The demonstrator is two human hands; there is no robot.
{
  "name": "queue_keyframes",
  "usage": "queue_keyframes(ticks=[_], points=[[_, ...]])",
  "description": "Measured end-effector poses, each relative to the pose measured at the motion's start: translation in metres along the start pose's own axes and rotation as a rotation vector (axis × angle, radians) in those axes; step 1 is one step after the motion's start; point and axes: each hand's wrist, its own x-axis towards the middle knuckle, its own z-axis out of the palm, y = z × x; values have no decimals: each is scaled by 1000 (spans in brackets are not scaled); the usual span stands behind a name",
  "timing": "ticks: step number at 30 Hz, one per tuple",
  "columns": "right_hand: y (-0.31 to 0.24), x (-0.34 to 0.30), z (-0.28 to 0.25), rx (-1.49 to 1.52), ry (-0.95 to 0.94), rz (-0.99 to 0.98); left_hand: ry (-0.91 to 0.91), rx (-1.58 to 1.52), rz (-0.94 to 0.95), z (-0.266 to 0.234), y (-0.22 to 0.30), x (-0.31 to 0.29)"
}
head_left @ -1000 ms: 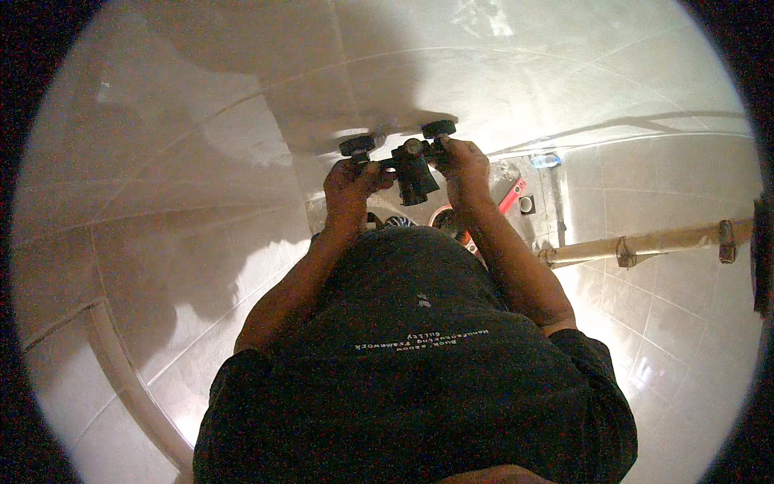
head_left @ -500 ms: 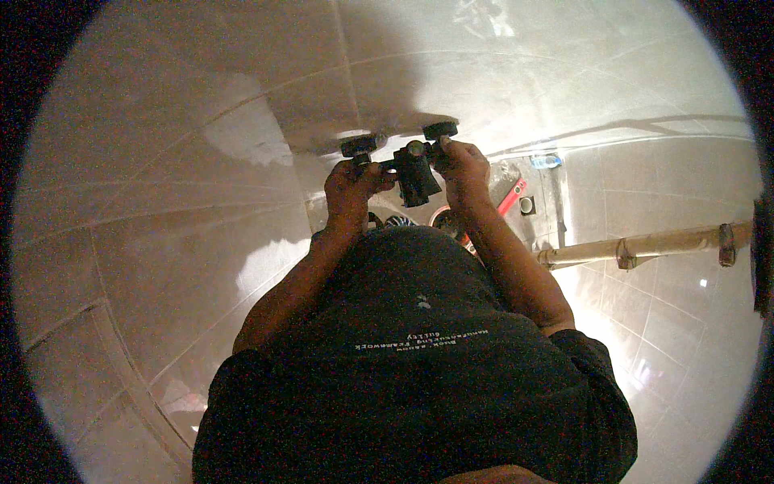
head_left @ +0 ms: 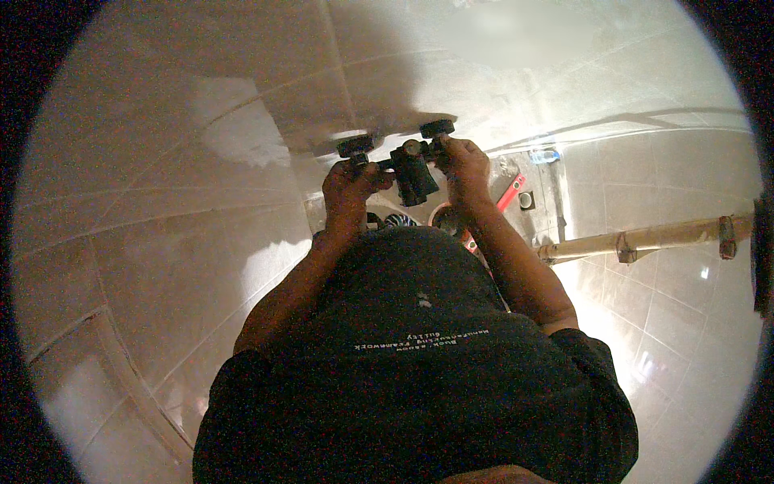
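A black wall-mounted mixer tap [head_left: 414, 179] is held up at the tiled wall [head_left: 234, 48] in front of me. Its two round flanges, the left flange [head_left: 356, 145] and the right flange [head_left: 437, 128], sit at or very close to the wall; contact is hard to judge. My left hand [head_left: 348, 189] is closed around the left connection, thumb toward the body. Closed on the right connection is my right hand [head_left: 466, 171]. The fingertips are partly hidden in shadow. The tap's chunky middle body hangs between both hands.
On the floor to the right lie a red spirit level [head_left: 512, 194] and a blue-and-clear item [head_left: 545, 156], near a small square drain [head_left: 526, 200]. A round orange-rimmed container [head_left: 443, 216] is partly hidden by my shirt. A wooden pole [head_left: 645, 244] with brackets reaches in from the right.
Both hands keep their grip on the tap, which has shifted only a few pixels left. The view has tilted slightly; otherwise things stay in place.
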Motion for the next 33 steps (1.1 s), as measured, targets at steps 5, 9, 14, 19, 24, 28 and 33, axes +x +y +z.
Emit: queue_keyframes(ticks=[5,9,14,19,24,28,33], points=[[7,-5,3,377,-40,108,-59,63,12,-12,-17,8],[22,3,-16,-937,-105,-443,-304,975,529,0,-12,17],[68,55,3,-1277,129,-490,-534,1323,860,24,9,43],[19,27,8,-329,234,-4,-568,1391,801,64,-5,79],[31,12,16,-405,425,-259,-612,1397,778,81,-1,88],[31,-8,34,-272,520,-389,-619,1379,752,85,-2,98],[47,30,14,-199,213,-129,-638,1351,719,95,1,109]])
